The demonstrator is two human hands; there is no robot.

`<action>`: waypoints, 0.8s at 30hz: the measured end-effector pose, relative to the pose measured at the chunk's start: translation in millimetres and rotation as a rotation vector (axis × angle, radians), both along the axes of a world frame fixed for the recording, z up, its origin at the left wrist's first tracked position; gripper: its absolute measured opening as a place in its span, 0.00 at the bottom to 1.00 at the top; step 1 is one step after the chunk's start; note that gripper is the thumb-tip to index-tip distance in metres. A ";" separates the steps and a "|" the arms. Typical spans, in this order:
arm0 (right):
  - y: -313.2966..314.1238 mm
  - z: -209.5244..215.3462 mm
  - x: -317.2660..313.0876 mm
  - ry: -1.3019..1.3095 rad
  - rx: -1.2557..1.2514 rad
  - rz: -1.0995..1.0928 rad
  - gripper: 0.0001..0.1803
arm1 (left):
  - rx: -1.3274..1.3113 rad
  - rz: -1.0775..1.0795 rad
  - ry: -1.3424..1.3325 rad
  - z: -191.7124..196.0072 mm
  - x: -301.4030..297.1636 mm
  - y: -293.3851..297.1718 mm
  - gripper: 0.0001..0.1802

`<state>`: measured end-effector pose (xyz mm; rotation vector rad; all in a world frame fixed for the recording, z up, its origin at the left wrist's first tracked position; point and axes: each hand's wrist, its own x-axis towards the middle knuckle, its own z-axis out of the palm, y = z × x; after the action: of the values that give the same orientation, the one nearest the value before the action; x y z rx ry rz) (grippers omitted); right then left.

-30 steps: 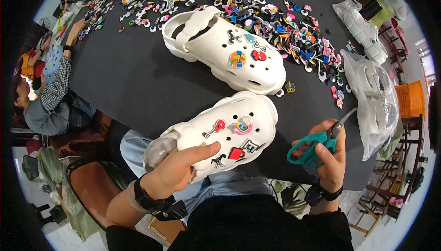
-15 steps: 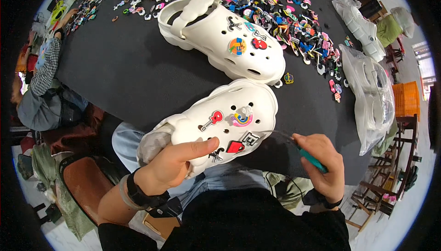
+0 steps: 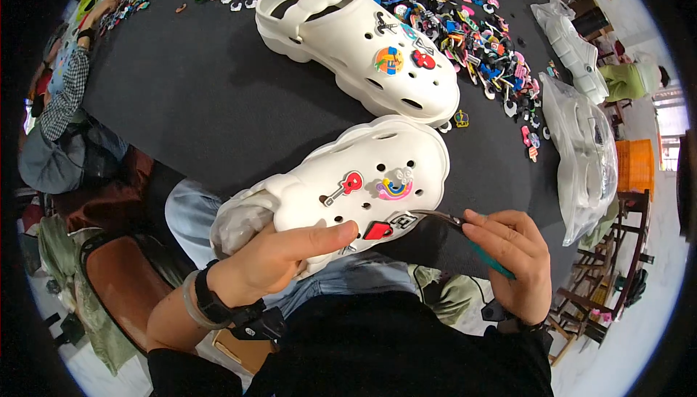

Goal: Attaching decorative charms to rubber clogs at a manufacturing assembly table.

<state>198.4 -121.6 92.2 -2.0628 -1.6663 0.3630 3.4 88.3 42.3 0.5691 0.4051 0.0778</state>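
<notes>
My left hand [image 3: 283, 255] grips a white clog [image 3: 330, 161] by its near side, thumb on top; the fingers beneath are hidden. On the clog sit a red guitar charm [image 3: 345, 188], a rainbow charm [image 3: 394, 185], a red bag-shaped charm [image 3: 377, 231] and a black-and-white charm [image 3: 404, 220]. Closed around a teal-handled tool [image 3: 492, 259] with a thin curved metal tip, my right hand [image 3: 519, 255] holds that tip at the black-and-white charm. Just beyond lies a second white clog [image 3: 341, 52], also with several charms. Clear plastic fills the held clog's heel opening.
A heap of loose colourful charms [image 3: 465, 34] spreads behind the second clog on the black tabletop [image 3: 189, 99]. One yellow-edged charm [image 3: 462, 118] lies by its toe. Plastic-wrapped clogs [image 3: 584, 168] line the right edge. Another person's checked sleeve [image 3: 69, 96] reaches in at far left.
The held clog has tilted and shifted slightly right, partly hiding its near-side charms. My right hand has turned a little, and the tool's tip has come onto the black-and-white charm.
</notes>
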 end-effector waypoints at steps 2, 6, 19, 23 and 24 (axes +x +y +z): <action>1.4 2.6 2.7 -0.050 0.001 0.026 0.33 | 0.018 -0.004 0.029 1.9 -0.4 -0.7 0.35; 1.4 10.1 4.1 -0.205 0.022 0.113 0.27 | 0.068 0.001 0.020 4.5 -1.5 -3.2 0.38; -21.9 5.4 -55.0 -0.455 -0.049 -0.029 0.21 | 0.273 0.079 0.071 -6.1 -18.4 -25.0 0.39; -22.1 1.6 -72.0 -0.403 -0.084 -0.118 0.23 | 0.291 0.160 0.065 1.1 -12.4 -40.1 0.42; -22.0 0.3 -74.5 -0.361 -0.096 -0.157 0.25 | 0.248 0.137 0.127 1.7 -12.1 -41.4 0.48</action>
<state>123.9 -143.6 92.5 -2.4256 -1.6929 0.0176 -8.7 46.8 44.0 0.7933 0.5622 0.2269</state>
